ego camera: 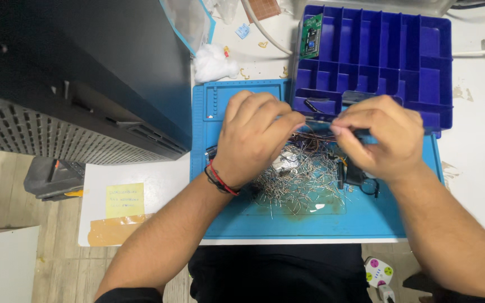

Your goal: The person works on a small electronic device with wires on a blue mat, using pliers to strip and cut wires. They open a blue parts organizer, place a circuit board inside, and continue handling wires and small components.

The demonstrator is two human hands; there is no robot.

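Both my forearms come up from the bottom edge, over my dark lap, and meet above a blue silicone work mat (237, 221). Left of it a yellow sticky note (124, 200) and a strip of tan tape (116, 230) sit on the white table (478, 168), below a black machine with a perforated grille (46, 129). My left hand (256, 134), with red and black cords at the wrist, has thumb and forefinger pinched shut on one end of a thin dark wire (318, 119); my right hand (380, 137) pinches the other end, so the wire runs level between them, just above the mat and in front of the organiser. Under both hands lies a heap of cut metal wire leads (301, 182) with darker wires tangled in, and a small black part just beside it to the right. Behind the mat sits a blue compartment organiser tray (388, 50): a green circuit board (311, 35) stands in its upper left compartment, a dark piece lies in a lower one, and the other compartments that I can see hold nothing I can make out. A tuft of white cotton (213, 62) lies left of the tray
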